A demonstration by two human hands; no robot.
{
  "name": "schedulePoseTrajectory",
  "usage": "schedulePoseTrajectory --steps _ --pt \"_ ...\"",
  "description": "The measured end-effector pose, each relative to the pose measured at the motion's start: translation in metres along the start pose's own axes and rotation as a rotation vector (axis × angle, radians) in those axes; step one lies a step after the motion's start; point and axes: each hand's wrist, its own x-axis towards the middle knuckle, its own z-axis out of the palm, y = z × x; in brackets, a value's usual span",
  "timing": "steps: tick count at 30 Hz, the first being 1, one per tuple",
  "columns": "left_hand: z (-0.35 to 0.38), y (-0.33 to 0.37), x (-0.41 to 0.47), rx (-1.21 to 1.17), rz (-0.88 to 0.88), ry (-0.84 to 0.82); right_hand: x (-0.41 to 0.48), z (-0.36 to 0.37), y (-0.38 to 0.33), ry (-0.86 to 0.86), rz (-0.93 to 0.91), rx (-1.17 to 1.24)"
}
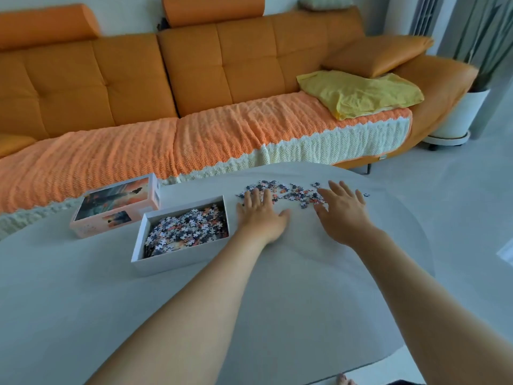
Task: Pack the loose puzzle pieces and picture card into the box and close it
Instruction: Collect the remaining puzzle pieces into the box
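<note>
White box tray [138, 245] lies left of both hands — left hand [261, 215] nearer, right hand [342, 215] farther; both flat, fingers spread, empty, bracketing the loose pieces [288, 191] strewn left-to-right on the bench [305, 287].

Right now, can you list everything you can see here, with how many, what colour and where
Table: one, pale grey, foreground.
Box: one, white, open, left on table, holding many puzzle pieces.
Lid: one, pink with picture, behind the box.
Loose puzzle pieces: many, dark, white and orange, scattered at table's far edge.
Sofa: one, orange, behind table.
Throw: one, orange and cream, on the sofa seat.
Yellow cloth: one, right end of the seat.
Planter: one, white, right of sofa.
Left hand: flat, open, at the pieces.
Right hand: flat, open, at the pieces.
</note>
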Motion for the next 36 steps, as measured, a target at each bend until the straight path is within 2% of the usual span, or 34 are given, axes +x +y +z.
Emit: schedulePoseTrajectory --steps 2,5,10,13,16,19,22,25,29,36 --pt "0.007 -0.006 0.012 0.016 -0.089 0.022 0.01 -0.002 0.019 -0.075 0.064 -0.099" --pt "0.008 -0.007 0.029 0.013 -0.094 0.079 0.022 -0.002 0.038 -0.152 0.113 -0.116" --pt "0.006 -0.004 0.054 0.036 -0.069 0.061 0.035 0.006 0.036 -0.198 0.031 -0.04" --pt "0.007 -0.003 0.063 0.043 0.073 0.124 0.043 0.008 0.029 -0.177 -0.077 0.064" --pt "0.006 -0.002 0.065 -0.004 0.179 0.233 0.046 0.01 0.024 -0.105 -0.098 0.16" --pt "0.003 -0.003 0.07 -0.047 0.051 0.237 0.051 0.014 0.019 -0.144 -0.098 0.062" --pt "-0.001 -0.003 0.079 -0.068 -0.009 0.105 0.056 0.017 0.017 -0.192 -0.121 0.0" --pt "0.0 0.004 0.086 -0.062 0.143 0.032 0.058 0.018 0.017 -0.214 -0.165 -0.003" --pt "0.003 0.013 0.085 -0.038 0.329 0.031 0.057 0.017 0.014 -0.24 -0.229 -0.003" --pt "0.012 0.008 0.045 -0.123 0.382 0.085 0.024 0.012 -0.003 -0.249 -0.256 0.037"
